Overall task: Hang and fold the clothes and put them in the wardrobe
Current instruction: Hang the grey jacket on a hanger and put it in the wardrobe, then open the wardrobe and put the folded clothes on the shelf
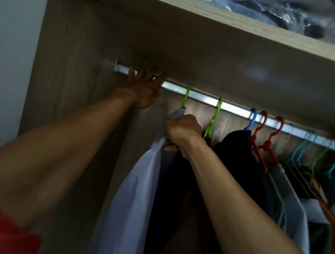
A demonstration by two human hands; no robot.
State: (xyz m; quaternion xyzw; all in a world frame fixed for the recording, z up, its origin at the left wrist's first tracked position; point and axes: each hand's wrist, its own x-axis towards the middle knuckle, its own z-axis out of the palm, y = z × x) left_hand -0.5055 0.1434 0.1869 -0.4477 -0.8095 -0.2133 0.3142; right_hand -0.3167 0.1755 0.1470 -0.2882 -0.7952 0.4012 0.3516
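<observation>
A white garment [135, 185] hangs from a green hanger [186, 96] hooked on the metal wardrobe rail [235, 109]. My right hand [182, 132] grips the garment's shoulder just below that hook, fingers curled into the cloth. My left hand [146, 86] is stretched out near the rail's left end, fingers straight, lying over the rail and holding nothing. A second green hanger [216, 115] hangs just right of my right hand, with a dark garment [234, 151] beside it.
Blue [251, 119], red [265, 138] and teal hangers [306, 147] with several clothes fill the rail to the right. A shelf [195, 21] above carries plastic-wrapped items [280, 10]. The wardrobe's side wall [64, 73] stands left of the rail.
</observation>
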